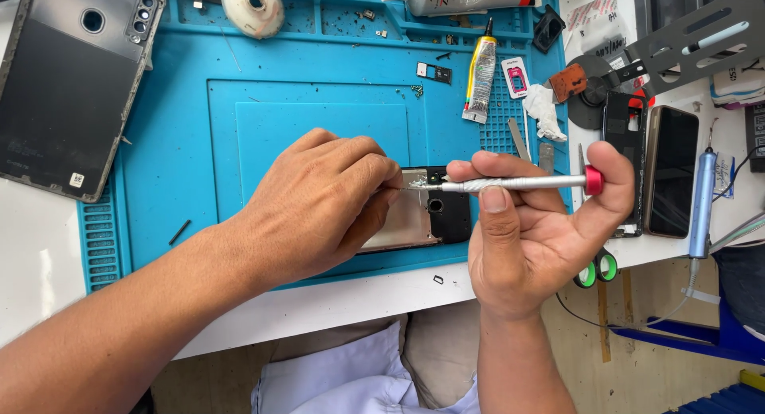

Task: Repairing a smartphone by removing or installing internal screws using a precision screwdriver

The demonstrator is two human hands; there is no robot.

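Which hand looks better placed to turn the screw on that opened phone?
The right hand: it holds the screwdriver, tip at the phone. The left hand steadies the phone.

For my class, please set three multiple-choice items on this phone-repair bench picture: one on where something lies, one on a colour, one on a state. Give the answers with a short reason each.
1. Where does the detached phone back cover lie?
A. top left, partly on the mat
B. under the right hand
C. on the person's lap

2. What colour is the cap of the screwdriver?
A. green
B. red
C. yellow

3. How is the opened phone being handled?
A. lying untouched
B. lifted in the air
C. lying on the blue mat under the left hand

Answers: 1 A, the cover sits at the mat's upper left edge. 2 B, the end by the right hand's palm is red. 3 C, the left hand covers it while the screwdriver tip meets it.
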